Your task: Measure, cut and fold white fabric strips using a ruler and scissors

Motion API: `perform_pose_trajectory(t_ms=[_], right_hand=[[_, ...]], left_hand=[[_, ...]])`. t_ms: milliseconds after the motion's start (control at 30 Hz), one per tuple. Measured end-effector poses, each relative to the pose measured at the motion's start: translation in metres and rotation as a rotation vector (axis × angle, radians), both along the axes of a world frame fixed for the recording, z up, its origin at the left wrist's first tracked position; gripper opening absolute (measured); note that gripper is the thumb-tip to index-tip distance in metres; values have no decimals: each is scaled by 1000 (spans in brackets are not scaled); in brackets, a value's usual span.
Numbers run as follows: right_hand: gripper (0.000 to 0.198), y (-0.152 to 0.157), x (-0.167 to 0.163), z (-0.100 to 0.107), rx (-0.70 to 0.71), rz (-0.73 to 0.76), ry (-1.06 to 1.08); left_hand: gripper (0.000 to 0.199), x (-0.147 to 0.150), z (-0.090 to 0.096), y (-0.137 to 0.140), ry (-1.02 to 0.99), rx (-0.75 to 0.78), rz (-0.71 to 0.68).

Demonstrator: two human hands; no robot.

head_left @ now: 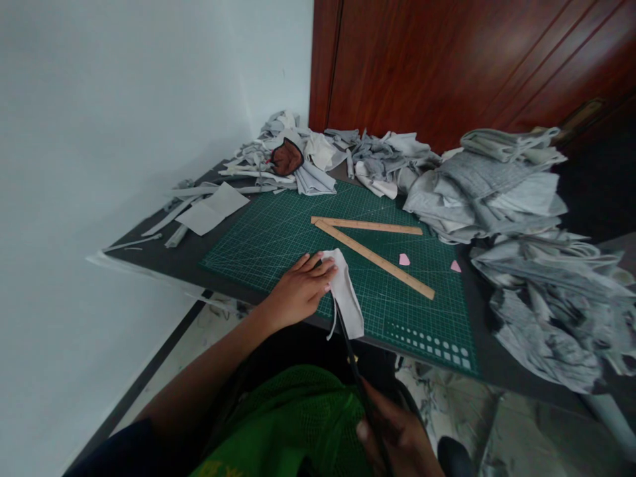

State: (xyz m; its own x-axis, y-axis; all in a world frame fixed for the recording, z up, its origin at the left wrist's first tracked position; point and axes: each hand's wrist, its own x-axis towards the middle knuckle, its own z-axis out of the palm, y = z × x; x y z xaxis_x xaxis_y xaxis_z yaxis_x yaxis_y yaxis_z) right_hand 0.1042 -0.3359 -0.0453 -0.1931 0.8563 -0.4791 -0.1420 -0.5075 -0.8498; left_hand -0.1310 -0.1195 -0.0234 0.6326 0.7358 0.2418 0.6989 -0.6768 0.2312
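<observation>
My left hand point(304, 289) lies with its fingers stretched flat over the upper left part of a narrow white piece of fabric point(349, 301), pressing it on the green cutting mat point(258, 238). The lower end of the fabric reaches over the table's near edge. My right hand point(397, 434), low in the view, is closed around a pair of dark scissors point(354, 364). Their blades run up into the left edge of the fabric, where a thin cut strip point(334, 319) hangs off. Part of the scissors' handles is hidden by my fingers.
Two wooden rulers point(380, 260) lie in a V on the mat, with two pink chalk-like pieces point(404, 259) to their right. Grey fabric piles point(487, 192) stand at right, and scraps point(318, 159) with a brown pouch-like item point(287, 158) at the back. White sheets point(211, 209) lie left.
</observation>
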Motion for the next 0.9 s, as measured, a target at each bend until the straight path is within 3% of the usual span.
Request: perform_pose_trajectory(t_ms=[267,500,667,900], right_hand=[[66,9,1,24,-26,-106,39],[66,25,-4,25,-33,-7,49],[78,33,-10,25,-113,-9,130],[76,36,-17,27,-120,-66,197]], left_hand=[[47,-1,1,-2,-12,-3,-12],[49,-2,0,-1,-35,16,-25],[49,-2,3,-2,-22,17,-22],[49,-2,1,-1,-30,21,-23]])
